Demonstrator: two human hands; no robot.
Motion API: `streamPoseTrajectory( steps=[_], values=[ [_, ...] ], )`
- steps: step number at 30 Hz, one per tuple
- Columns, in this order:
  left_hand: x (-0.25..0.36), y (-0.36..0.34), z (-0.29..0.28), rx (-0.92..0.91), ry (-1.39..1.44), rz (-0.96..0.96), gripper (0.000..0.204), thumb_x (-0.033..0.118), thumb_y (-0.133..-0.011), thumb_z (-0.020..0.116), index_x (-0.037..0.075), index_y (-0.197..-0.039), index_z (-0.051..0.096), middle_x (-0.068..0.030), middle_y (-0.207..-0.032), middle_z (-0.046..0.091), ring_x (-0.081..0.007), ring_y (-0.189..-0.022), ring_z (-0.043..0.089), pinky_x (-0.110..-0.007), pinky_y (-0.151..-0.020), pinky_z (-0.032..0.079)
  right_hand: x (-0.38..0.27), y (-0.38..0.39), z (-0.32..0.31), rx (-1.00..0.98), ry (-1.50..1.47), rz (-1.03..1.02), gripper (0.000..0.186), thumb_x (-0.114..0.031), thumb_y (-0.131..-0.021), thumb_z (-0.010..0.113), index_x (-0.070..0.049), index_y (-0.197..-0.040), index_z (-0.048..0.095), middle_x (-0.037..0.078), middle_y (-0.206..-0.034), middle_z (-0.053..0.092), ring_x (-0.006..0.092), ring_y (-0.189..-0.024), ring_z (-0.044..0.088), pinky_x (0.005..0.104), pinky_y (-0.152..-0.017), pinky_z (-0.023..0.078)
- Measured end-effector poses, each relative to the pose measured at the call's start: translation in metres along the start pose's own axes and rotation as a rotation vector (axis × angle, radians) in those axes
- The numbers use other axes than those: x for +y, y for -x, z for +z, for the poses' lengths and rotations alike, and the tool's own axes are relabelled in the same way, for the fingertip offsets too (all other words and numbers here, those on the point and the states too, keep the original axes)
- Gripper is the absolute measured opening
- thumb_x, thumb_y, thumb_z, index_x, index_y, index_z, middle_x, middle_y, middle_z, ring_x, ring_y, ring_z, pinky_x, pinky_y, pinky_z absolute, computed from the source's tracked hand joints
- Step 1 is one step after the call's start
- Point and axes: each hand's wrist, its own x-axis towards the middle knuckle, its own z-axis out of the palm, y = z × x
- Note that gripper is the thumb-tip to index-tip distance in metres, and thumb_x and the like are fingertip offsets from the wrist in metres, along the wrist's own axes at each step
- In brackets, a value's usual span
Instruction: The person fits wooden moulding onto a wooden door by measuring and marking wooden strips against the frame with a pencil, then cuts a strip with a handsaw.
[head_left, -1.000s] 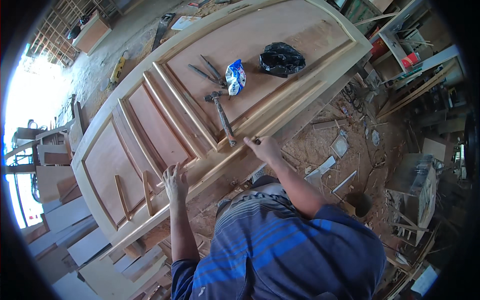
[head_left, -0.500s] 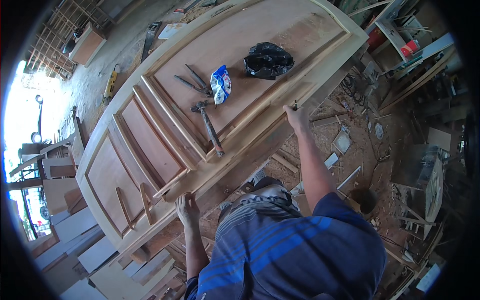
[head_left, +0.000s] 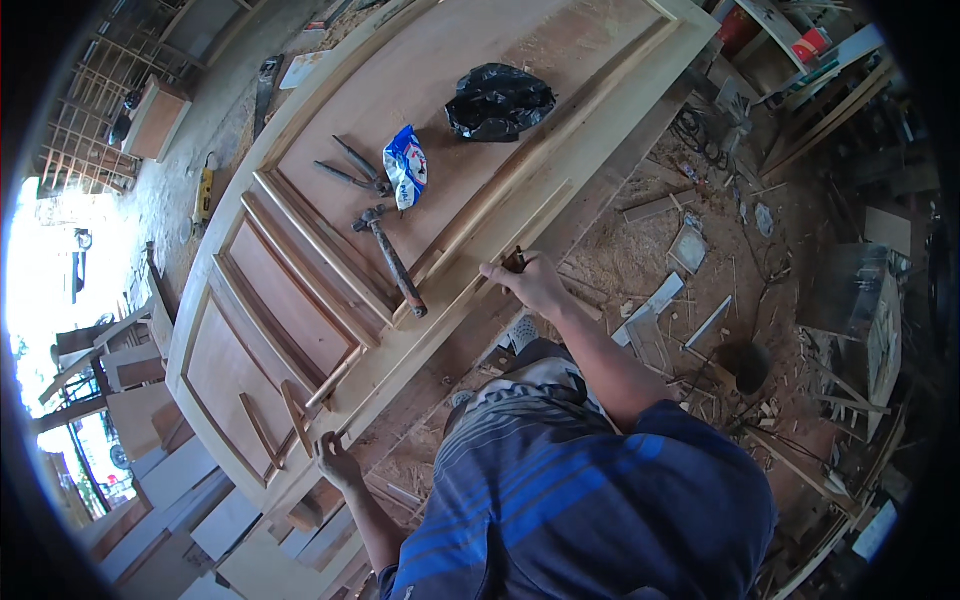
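Mouldings [head_left: 307, 277] frame the door panels [head_left: 470, 190]; the strip [head_left: 462, 299] along the near rail [head_left: 620, 120] looks unfixed. My right hand [head_left: 533, 283] grips a dark piece [head_left: 516, 260]; whether my left hand [head_left: 338, 464] pinches the strip, I can't tell.

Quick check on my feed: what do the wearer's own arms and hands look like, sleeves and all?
Both the left hand and right hand are bare, with no gloves or cables showing. The forearms are uncovered too, with no watch or band visible. The shirt is dark navy with brighter blue bands and thin greyish stripes; its sleeves are short and dark.
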Motion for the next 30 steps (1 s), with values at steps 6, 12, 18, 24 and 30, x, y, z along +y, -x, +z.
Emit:
streamPoseTrajectory(
  steps=[6, 12, 18, 24, 30],
  values=[
    [-0.036, -0.006, -0.003, -0.121, -0.067, -0.018, 0.019, -0.001, -0.098, 0.067, 0.003, -0.115, 0.073, -0.0186, -0.105, 0.073, -0.0414, -0.104, 0.071, -0.05, -0.092, 0.054, 0.002, -0.006, 0.004, 0.042, -0.119, -0.013, 0.043, -0.046, -0.098, 0.085, -0.007, -0.08, 0.077, -0.004, -0.066, 0.067, 0.009, -0.062, 0.061, 0.032, -0.059, 0.048],
    [-0.041, -0.018, 0.001, -0.235, 0.022, -0.033, 0.037, -0.013, -0.091, 0.06, 0.002, -0.122, 0.073, -0.0192, -0.113, 0.074, -0.0409, -0.111, 0.071, -0.049, -0.097, 0.055, 0.031, -0.051, -0.032, 0.455, -0.101, -0.118, 0.068, -0.043, -0.103, 0.081, -0.001, -0.15, 0.056, 0.009, -0.105, 0.074, 0.016, -0.095, 0.069, 0.0321, -0.085, 0.053],
    [-0.037, -0.001, -0.006, -0.205, -0.056, 0.001, 0.035, -0.005, -0.095, 0.059, 0.005, -0.124, 0.076, -0.0193, -0.125, 0.075, -0.0424, -0.122, 0.069, -0.049, -0.104, 0.055, 0.009, -0.058, -0.055, 0.391, -0.046, -0.153, 0.052, -0.034, -0.105, 0.074, -0.009, -0.149, 0.063, 0.017, -0.131, 0.073, 0.0262, -0.123, 0.068, 0.0405, -0.111, 0.049],
    [-0.015, -0.007, -0.001, -0.182, -0.026, -0.084, 0.041, -0.002, -0.094, 0.06, 0.012, -0.128, 0.077, -0.0114, -0.134, 0.074, -0.0397, -0.131, 0.066, -0.047, -0.111, 0.055, 0.053, -0.087, -0.099, 0.465, -0.006, -0.224, 0.043, -0.035, -0.108, 0.075, 0.002, -0.131, 0.076, 0.008, -0.121, 0.077, 0.0183, -0.113, 0.067, 0.0355, -0.104, 0.051],
    [-0.013, 0.0, 0.002, -0.083, -0.04, -0.064, 0.045, -0.003, -0.093, 0.062, 0.015, -0.132, 0.076, -0.0104, -0.133, 0.074, -0.0381, -0.13, 0.067, -0.047, -0.114, 0.055, 0.031, -0.103, -0.091, 0.522, 0.261, -0.205, 0.049, -0.04, -0.109, 0.073, 0.003, -0.132, 0.078, 0.015, -0.118, 0.082, 0.0233, -0.108, 0.073, 0.0384, -0.099, 0.054]
  ],
)
